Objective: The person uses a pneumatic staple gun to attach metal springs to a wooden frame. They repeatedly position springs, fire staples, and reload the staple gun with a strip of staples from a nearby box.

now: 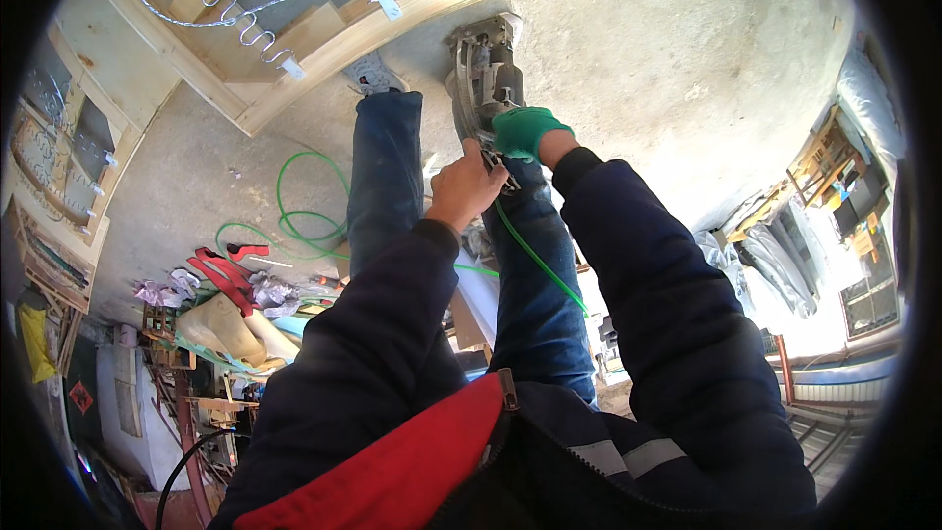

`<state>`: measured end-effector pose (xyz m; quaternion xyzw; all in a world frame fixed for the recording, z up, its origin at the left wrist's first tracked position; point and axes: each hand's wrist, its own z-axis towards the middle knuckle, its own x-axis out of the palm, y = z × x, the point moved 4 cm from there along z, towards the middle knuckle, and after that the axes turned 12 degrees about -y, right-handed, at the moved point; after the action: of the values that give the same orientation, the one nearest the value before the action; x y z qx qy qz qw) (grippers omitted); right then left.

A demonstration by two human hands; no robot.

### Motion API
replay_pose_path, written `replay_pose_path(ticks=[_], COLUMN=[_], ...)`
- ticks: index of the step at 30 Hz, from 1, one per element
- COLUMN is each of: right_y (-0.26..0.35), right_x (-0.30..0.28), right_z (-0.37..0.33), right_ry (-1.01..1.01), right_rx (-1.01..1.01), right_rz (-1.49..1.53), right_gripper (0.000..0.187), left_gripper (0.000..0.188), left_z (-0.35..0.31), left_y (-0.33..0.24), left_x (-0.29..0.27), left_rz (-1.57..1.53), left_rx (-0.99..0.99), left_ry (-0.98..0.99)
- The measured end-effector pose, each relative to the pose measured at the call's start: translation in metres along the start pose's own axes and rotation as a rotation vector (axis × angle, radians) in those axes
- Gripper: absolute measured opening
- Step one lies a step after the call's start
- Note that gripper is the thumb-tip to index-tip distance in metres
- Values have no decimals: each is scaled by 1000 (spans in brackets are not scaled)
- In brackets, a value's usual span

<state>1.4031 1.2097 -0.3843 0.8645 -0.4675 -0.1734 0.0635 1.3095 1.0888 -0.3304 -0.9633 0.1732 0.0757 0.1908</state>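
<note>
A grey metal air nail gun [505, 83] with a long curved magazine [461, 93] is in front of me, over my right leg and the floor beyond. My right hand [527, 132], in a green glove, is wrapped round its handle. My bare left hand [465, 185] is closed at the near end of the magazine, thumb and fingers pressed together there; small metal parts show beside the fingertips. A green air hose [535, 257] runs from the gun's near end down along my right thigh.
Wooden frames [392, 15] with zigzag wire springs [257, 34] lie ahead and to the left. Hose loops [312, 198] lie on the concrete floor [677, 69]. Red strips [226, 280] and crumpled wrapping are piled at left. Plastic-wrapped goods [780, 265] stand at right.
</note>
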Motion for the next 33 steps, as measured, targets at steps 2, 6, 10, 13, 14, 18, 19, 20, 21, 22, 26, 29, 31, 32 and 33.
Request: replay_pose_path(ticks=[2,6,10,13,14,18,19,20,21,22,26,29,31,32,33], right_y=[-10,-17,-15,-8,-6,-5,-6,-5,-4,-3,4,6,0,-3,-6], right_x=[2,6,21,40,45,55,54,51,47,43,38,45,51,53,55], right_z=[-4,-11,-20,-19,-18,-10,-8,-6,-3,-1,3,-3,-9,-13,-18], right_ry=[24,-133,-310,-365,-403,-416,-418,-420,-439,-437,-371,-367,-390,-411,-451], right_rx=[38,76,219,319,341,372,368,355,338,335,416,443,401,312,212], right_rz=[48,210,415,434,448,432,427,412,397,369,430,469,526,521,520], right_gripper=[34,36,39,33,31,29,29,31,32,34,39,42,42,40,38], left_gripper=[55,57,61,63,63,63,63,62,62,61,60,59,58,57,56], left_z=[0,1,2,3,3,2,1,1,1,2,2,1,1,1,2], left_y=[0,-1,-1,-2,-2,-3,-3,-2,-2,-2,-2,-3,-3,-2,-2], left_x=[0,-1,0,-1,-1,1,1,1,2,2,2,1,-1,-2,-3], left_rz=[6,23,44,47,48,48,46,52,55,60,43,47,11,13,17], left_rx=[2,-5,-56,-53,-49,-44,-45,-44,-41,-40,-38,-41,-49,-57,-68], left_ry=[-6,11,91,98,95,76,73,69,64,61,65,66,78,82,84])
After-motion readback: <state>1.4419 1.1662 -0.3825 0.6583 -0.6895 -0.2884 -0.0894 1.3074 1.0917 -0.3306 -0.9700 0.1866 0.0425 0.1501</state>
